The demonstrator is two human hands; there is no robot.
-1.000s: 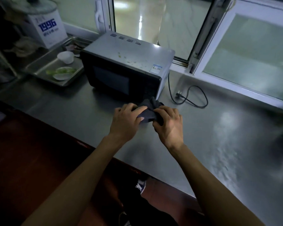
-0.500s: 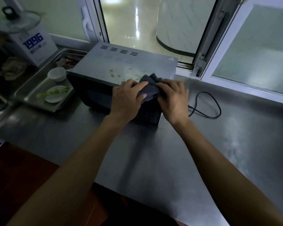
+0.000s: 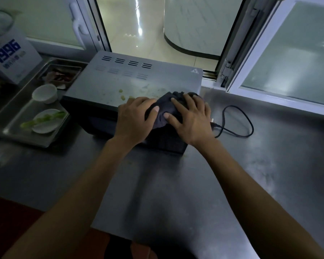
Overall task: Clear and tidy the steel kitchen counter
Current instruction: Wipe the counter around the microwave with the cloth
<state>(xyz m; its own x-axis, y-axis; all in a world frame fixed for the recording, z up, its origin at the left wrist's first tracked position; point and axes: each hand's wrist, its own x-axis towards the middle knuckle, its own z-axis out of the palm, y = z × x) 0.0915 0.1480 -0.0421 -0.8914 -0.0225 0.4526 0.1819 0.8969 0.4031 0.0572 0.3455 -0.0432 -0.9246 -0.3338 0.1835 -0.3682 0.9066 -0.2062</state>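
Head view: dark cloth [image 3: 165, 111] bunched on the microwave [image 3: 131, 83] top's front right corner, pressed between your left hand [image 3: 133, 120] and right hand [image 3: 191, 118], thumbs pinching it. Green scraps [image 3: 122, 97] just left. Steel counter [image 3: 176, 184] below.

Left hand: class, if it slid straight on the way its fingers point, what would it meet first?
Probably the right hand: the left hand points rightward across the bunched dark cloth, whose far side that hand grips.
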